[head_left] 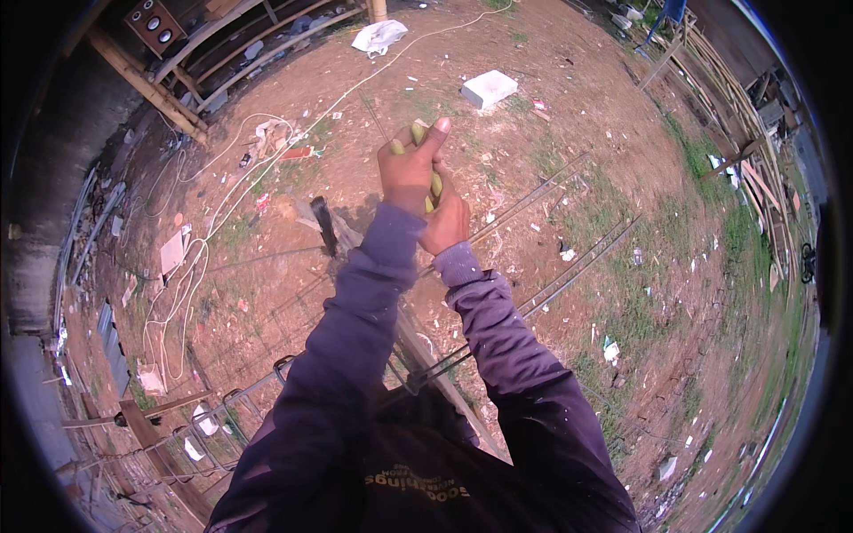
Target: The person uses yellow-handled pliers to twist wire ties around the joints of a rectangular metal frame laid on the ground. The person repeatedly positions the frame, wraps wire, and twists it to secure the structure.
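My left hand (407, 171) is closed, thumb up, around a yellow-green thing (435, 185) whose kind I cannot make out. Just below it, my right hand (449, 218) is also closed against the same thing. Parts of it show between and above the fingers; the rest is hidden. A thin dark line, perhaps a wire, slants up and left from the hands. Under my arms lies a wooden beam (410, 342), with a dark tuft (324, 226) near its far end. Long thin metal rods (569, 273) stretch from beneath my right arm toward the upper right.
A white block (489, 89) and a white bag (379, 37) lie farther off on littered dirt. A pale cord (206, 244) loops along the left. Bent metal frames (233, 409) stand at lower left. A bamboo rack (147, 84) and a speaker (155, 27) are at upper left.
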Tool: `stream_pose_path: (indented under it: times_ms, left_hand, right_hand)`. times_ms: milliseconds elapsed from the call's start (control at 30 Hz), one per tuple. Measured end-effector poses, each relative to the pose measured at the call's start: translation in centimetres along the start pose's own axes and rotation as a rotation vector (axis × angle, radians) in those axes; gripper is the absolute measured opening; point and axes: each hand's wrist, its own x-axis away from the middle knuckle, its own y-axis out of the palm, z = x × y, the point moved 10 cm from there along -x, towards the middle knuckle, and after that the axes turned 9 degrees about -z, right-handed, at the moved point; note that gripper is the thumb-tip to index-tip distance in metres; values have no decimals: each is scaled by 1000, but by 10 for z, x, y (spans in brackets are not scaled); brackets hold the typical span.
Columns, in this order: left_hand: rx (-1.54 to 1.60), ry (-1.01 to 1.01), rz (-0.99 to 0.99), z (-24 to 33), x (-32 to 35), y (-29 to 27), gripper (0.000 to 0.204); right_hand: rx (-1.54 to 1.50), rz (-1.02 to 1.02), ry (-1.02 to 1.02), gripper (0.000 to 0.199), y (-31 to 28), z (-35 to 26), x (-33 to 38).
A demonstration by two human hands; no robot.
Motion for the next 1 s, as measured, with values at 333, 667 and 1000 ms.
stream_pose_path:
  times_ms: [333,667,1000]
  left_hand:
    - [-52,71,228,7,20,-4,32]
    - [-128,301,74,26,37,11,28]
    - [369,252,-523,97,145,-50,65]
  right_hand:
    - [65,83,-17,47,-13,-21,8]
    - [-136,-149,0,48,7,-14,5]
    - [-372,-485,-255,30,58,-139,113]
